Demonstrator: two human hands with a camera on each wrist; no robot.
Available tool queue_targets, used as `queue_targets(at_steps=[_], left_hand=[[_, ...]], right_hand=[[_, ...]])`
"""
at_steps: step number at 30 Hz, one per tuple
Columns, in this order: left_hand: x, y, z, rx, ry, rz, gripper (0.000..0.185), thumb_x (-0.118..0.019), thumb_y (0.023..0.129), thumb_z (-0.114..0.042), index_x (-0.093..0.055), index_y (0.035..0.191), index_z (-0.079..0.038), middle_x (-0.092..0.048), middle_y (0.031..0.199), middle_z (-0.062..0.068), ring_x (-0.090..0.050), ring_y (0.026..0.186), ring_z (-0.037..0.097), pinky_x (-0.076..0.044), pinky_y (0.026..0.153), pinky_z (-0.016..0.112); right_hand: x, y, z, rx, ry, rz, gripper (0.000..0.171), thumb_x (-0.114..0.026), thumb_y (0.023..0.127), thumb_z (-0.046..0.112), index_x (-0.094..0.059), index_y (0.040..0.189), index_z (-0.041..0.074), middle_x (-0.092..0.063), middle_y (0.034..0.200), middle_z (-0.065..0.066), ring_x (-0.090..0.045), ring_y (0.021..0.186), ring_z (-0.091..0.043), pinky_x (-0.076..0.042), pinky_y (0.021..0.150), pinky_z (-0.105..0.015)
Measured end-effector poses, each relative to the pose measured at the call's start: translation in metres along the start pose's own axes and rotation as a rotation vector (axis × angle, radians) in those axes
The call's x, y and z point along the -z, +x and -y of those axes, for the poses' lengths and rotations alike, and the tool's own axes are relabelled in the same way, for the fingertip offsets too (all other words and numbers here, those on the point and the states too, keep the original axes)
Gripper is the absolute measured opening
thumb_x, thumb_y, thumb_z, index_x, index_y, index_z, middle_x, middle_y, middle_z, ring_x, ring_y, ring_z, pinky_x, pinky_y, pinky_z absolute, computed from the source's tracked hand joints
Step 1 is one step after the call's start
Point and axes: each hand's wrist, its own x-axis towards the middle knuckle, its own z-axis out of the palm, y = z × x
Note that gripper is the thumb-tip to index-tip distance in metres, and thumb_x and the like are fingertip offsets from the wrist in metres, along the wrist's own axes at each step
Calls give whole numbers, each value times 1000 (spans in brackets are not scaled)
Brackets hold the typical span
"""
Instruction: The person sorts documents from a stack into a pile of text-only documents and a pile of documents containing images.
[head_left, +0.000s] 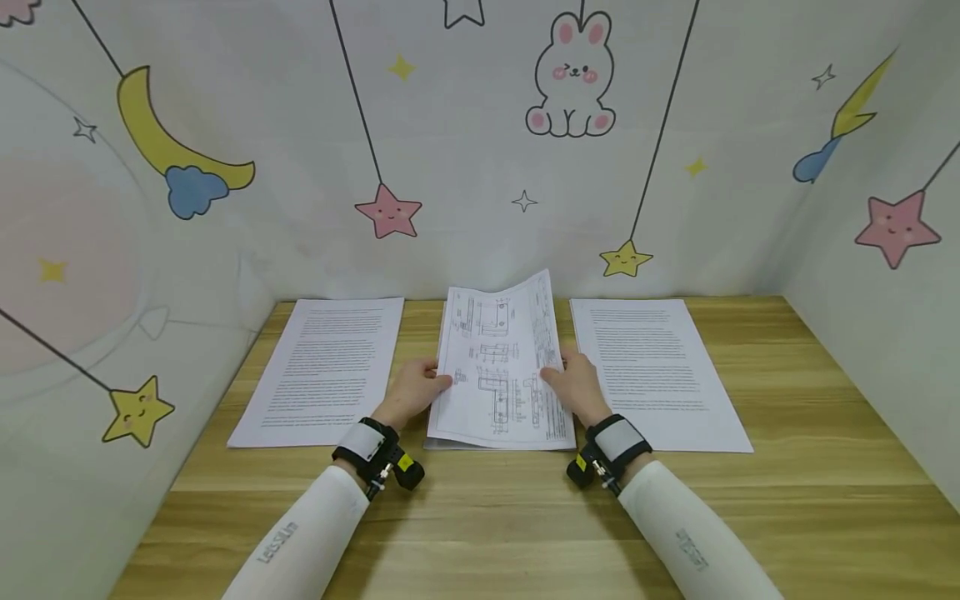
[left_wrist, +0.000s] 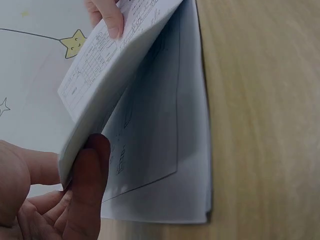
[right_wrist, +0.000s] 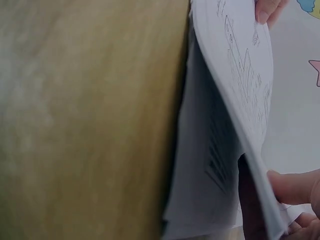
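Both hands hold a thin stack of drawing sheets [head_left: 498, 375] printed with line diagrams, lifted off more paper beneath. My left hand [head_left: 412, 392] pinches its left edge, thumb on top and fingers underneath. On the opposite edge, my right hand [head_left: 577, 387] grips the same way. The left wrist view shows the raised sheets bending, with the lower papers [left_wrist: 155, 190] lying on the table; a diagram is printed on the upper one. In the right wrist view the lifted stack [right_wrist: 245, 95] looks several sheets thick at its edge.
A stack of text pages [head_left: 322, 367] lies to the left, and another text stack [head_left: 660, 375] to the right, close to my right hand. The wooden table [head_left: 495, 525] meets a wall cloth [head_left: 480, 150] with cartoon prints at the back.
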Motion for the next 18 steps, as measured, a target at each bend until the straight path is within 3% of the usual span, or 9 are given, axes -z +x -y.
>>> queue_targets(at_steps=[9,12,18], left_hand=[[1,0,4,-1,94,12,42,-62,95,-21,-60,133,-2,-70,111,14,-65,86,17,-50,67,23],[1,0,5,-18,137,11,36,-63,95,-21,-64,126,-3,-70,102,11,-62,79,16,-46,61,22],[0,0,6,-61,259,-18,32,-64,94,-22,-67,120,-3,-68,91,8,-59,71,15,-42,56,22]], right_hand=[[-3,4,6,36,-250,6,51,-59,95,17,-48,140,-4,-61,132,-25,-67,99,-29,-56,82,-38],[-2,5,9,57,-304,30,51,-58,94,12,-48,140,-7,-62,128,-27,-68,91,-28,-56,71,-33],[0,5,13,63,-388,68,35,-59,92,9,-58,123,-7,-69,100,-20,-64,68,-20,-44,49,-23]])
